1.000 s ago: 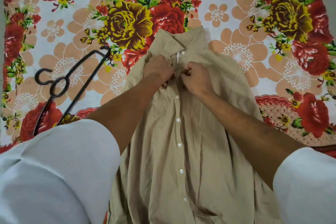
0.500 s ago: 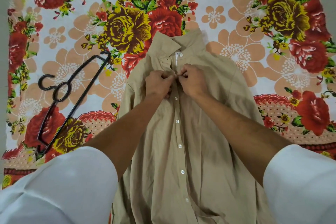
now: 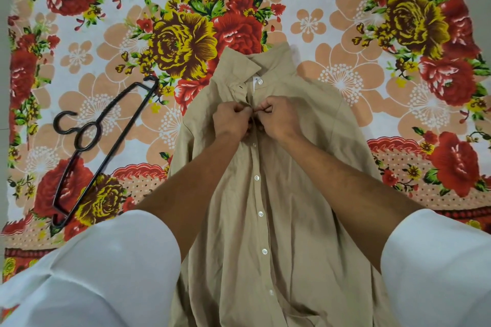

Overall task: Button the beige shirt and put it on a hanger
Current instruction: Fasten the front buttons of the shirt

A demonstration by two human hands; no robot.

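A soft floral sheet (image 3: 345,34) carries the creased beige shirt (image 3: 292,220), laid flat with its collar farthest away. A thin black hanger (image 3: 115,146) lies well to its left. The left hand (image 3: 231,122) and right hand (image 3: 279,119), fingers curled, pinch the shirt's front edges just below the collar. Round pearly buttons (image 3: 257,177) run below.

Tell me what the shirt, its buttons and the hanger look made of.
Shirt: thin woven cloth, likely cotton, matte, soft creases. Buttons: glossy white, probably plastic or shell. Hanger: black, thin rigid bars with slight sheen, plastic or coated metal; cannot tell which.
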